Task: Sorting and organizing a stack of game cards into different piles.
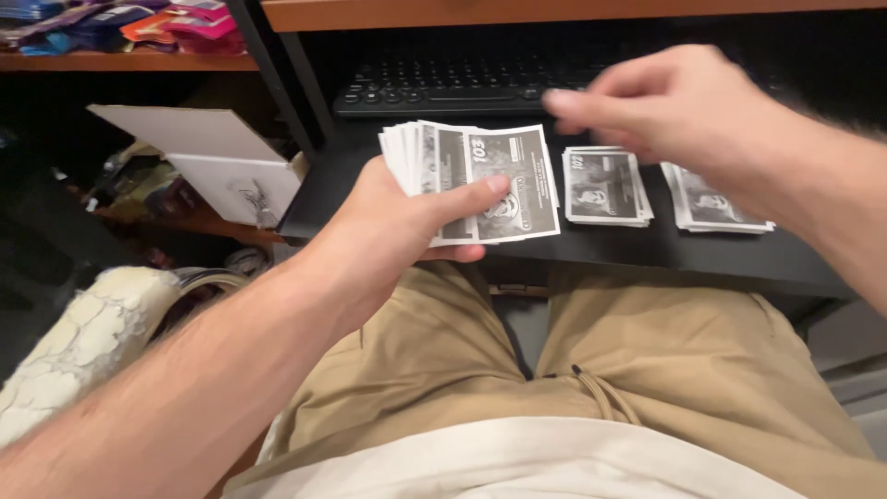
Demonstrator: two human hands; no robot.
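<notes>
Left hand point(393, 222) clamped on fanned card stack point(490, 180), long axis upright, tops pointing away. Right hand point(679, 115) hovering beyond, fingers loosely pinched, apparently empty.

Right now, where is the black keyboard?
In the head view, the black keyboard lies at the back of the dark pull-out shelf, behind the fanned cards in the left hand.

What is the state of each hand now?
Left hand: closed, holding a fanned stack of cards.
Right hand: holds nothing, fingers loosely curled.
</notes>
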